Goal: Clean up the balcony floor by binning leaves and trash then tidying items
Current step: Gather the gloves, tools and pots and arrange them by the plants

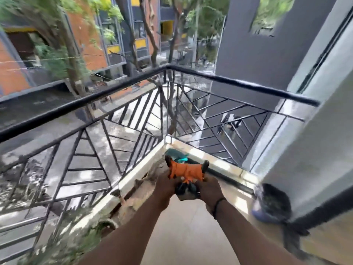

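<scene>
- Head view: we stand on a balcony with a pale tiled floor (183, 236), a grey wall on our right.
- Black metal railing (118, 98) wraps the corner; beyond it are trees and brick buildings.
- Dry debris (137, 196) lies along the left edge of the floor.
- Our left hand (165, 185) and right hand (207, 186) together grip an orange toy (186, 171) above the floor, fingers curled round it.

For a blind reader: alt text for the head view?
Both hands, left hand and right hand, hold an orange toy figure over a balcony corner, black railing beyond; a dark bundle lies right.
</scene>
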